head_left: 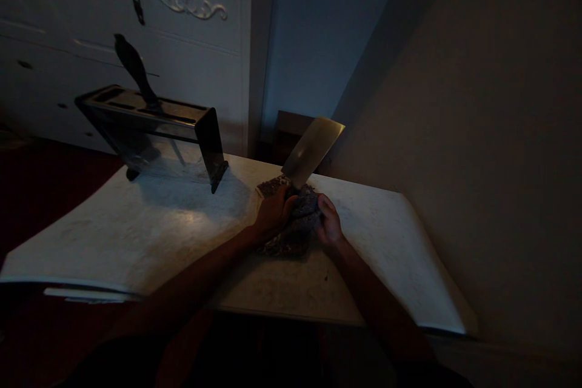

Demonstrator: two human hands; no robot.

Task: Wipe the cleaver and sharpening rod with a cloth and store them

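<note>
Left hand (274,212): fingers curled closed round the handle end of a cleaver (314,148), blade slanting up and away above the surface (182,248). Right hand (330,224): fingers narrow, thumb uppermost, gripping bunched dark cloth (307,208) beside the handle; cloth also spreads beneath both hands. Slotted knife holder (173,116) stands apart, leftward.

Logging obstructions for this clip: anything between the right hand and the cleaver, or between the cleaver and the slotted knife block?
Yes: the bunched cloth is between the right hand and the cleaver, which the left hand holds. Nothing visible stands between the cleaver and the slotted knife block.
</note>
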